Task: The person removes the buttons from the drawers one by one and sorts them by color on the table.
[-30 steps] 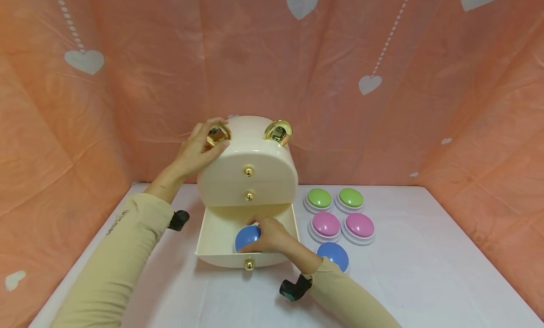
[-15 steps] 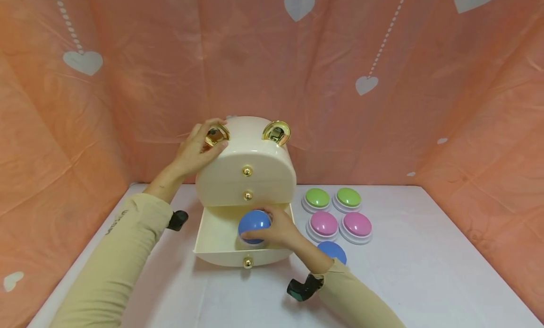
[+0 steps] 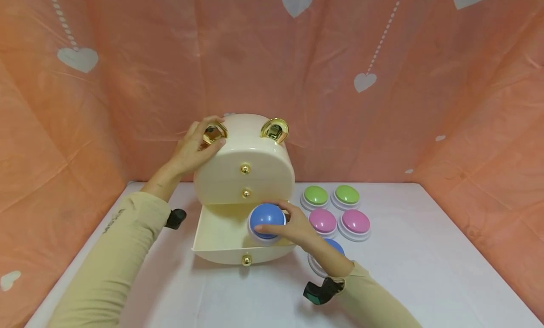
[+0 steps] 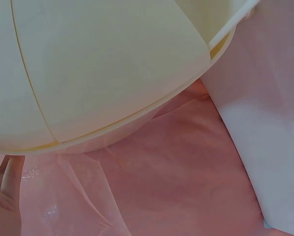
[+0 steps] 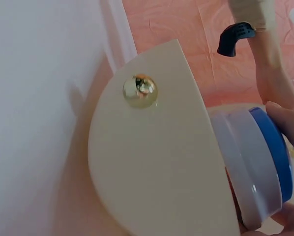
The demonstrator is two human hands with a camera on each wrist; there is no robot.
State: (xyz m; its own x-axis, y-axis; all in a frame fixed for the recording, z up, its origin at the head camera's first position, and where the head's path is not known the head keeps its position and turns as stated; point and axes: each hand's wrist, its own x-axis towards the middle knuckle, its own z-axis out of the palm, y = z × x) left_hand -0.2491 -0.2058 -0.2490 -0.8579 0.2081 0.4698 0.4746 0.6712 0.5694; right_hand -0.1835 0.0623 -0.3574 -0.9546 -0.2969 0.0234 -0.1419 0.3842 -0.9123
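Note:
A cream drawer cabinet (image 3: pixel 244 176) with gold bear ears and gold ball knobs stands mid-table, its bottom drawer (image 3: pixel 218 226) pulled out. My left hand (image 3: pixel 193 148) rests at its top left, thumb and fingers around the left gold ear (image 3: pixel 214 133). Between the thumb and fingers of my right hand (image 3: pixel 297 226) is a blue domed push button (image 3: pixel 267 219) with a white base. It is raised over the right part of the drawer. In the right wrist view, the button's white base (image 5: pixel 245 162) shows just above the drawer front (image 5: pixel 152 147).
On the white table (image 3: pixel 425 252), right of the cabinet, stand two green push buttons (image 3: pixel 316 195) and two pink ones (image 3: pixel 356 221). Another blue push button (image 3: pixel 316 265) is partly hidden under my right forearm. Orange cloth (image 3: pixel 238 58) with hearts hangs behind and at both sides.
My right hand has lifted the blue push button from inside the drawer, moving it up and to the right. My left hand has stayed at the ear.

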